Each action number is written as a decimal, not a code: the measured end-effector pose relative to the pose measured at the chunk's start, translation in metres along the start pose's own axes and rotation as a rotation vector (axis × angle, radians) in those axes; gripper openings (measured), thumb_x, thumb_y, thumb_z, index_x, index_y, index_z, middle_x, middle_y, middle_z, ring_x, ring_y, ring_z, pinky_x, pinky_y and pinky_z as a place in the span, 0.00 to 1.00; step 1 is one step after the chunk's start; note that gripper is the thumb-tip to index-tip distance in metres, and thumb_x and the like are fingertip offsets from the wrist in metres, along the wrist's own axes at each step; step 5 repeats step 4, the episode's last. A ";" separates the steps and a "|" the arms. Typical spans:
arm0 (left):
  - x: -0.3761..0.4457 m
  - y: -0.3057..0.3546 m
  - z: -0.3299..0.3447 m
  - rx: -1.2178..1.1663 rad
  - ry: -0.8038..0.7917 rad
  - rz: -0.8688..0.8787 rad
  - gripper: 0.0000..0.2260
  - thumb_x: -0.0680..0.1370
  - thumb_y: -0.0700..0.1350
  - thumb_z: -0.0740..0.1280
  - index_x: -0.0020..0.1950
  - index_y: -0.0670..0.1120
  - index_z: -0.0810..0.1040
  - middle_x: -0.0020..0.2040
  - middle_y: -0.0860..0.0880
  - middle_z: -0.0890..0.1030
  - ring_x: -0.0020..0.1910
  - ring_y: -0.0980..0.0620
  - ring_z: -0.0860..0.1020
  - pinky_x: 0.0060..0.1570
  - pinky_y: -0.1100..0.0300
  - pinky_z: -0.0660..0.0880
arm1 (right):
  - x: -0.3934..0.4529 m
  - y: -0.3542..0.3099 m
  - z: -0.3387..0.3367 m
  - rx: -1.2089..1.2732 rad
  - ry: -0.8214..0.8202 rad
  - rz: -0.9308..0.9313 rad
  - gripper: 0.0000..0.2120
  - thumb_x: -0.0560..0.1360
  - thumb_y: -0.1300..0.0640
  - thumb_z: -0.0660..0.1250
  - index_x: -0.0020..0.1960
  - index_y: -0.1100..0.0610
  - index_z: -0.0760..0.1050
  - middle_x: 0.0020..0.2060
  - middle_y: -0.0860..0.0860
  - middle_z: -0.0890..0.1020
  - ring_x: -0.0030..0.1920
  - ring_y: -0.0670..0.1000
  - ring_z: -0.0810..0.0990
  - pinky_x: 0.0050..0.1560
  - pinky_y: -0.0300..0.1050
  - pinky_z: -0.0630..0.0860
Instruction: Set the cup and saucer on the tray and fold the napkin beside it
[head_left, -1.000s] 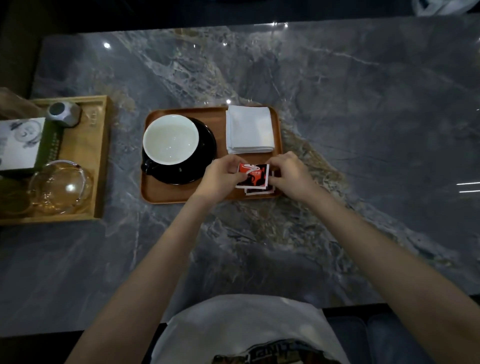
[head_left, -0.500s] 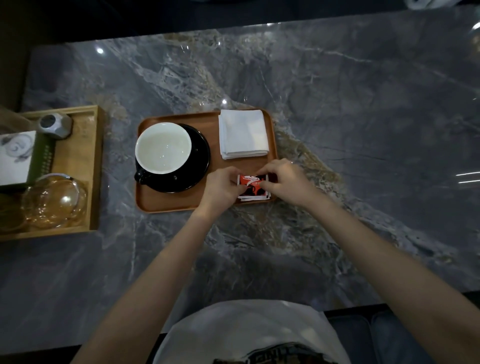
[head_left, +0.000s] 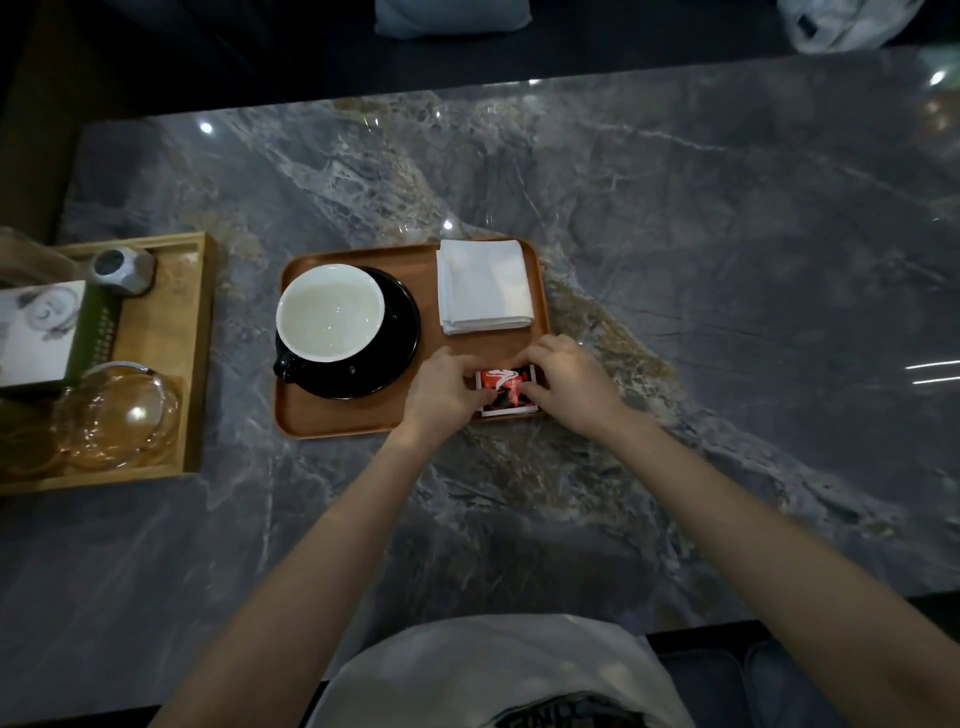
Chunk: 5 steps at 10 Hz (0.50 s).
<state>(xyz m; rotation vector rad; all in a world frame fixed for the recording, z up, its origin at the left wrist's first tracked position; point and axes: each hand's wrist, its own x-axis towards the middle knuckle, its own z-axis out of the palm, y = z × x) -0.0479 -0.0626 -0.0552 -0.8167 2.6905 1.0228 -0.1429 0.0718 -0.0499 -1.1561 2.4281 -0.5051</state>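
My left hand (head_left: 441, 387) and right hand (head_left: 569, 382) meet at the lower right corner of the tray (head_left: 358, 418), fingertips pinching a small stack of red and black packets (head_left: 506, 392) from either side. My knuckles cover the packets' side edges, so I cannot count them, and the print is too blurred to read. The white-lined cup (head_left: 330, 312) sits on its black saucer (head_left: 397, 353) at the tray's left; its handle is barely visible at the lower left. The folded white napkin (head_left: 484, 285) lies at the tray's upper right. At the frame's left edge, a wooden tray (head_left: 195, 353) is cut off.
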 end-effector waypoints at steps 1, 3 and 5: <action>0.001 0.001 -0.002 -0.006 -0.015 -0.007 0.17 0.70 0.47 0.72 0.59 0.51 0.79 0.49 0.44 0.76 0.48 0.46 0.76 0.47 0.59 0.69 | -0.002 -0.002 -0.001 -0.042 0.013 -0.003 0.16 0.72 0.57 0.67 0.60 0.55 0.74 0.57 0.54 0.77 0.59 0.55 0.71 0.58 0.51 0.70; 0.002 0.014 -0.038 -0.027 -0.116 0.029 0.14 0.75 0.49 0.67 0.58 0.43 0.78 0.58 0.42 0.79 0.56 0.45 0.76 0.55 0.58 0.70 | -0.007 -0.017 -0.046 0.114 0.109 0.052 0.16 0.74 0.60 0.65 0.61 0.57 0.74 0.57 0.56 0.78 0.59 0.55 0.74 0.60 0.48 0.70; 0.004 0.030 -0.080 -0.061 -0.129 0.017 0.14 0.76 0.50 0.64 0.57 0.44 0.78 0.57 0.43 0.80 0.53 0.49 0.76 0.51 0.60 0.70 | -0.017 -0.036 -0.094 0.375 0.264 0.050 0.12 0.73 0.62 0.66 0.56 0.57 0.77 0.49 0.54 0.82 0.48 0.49 0.78 0.48 0.30 0.70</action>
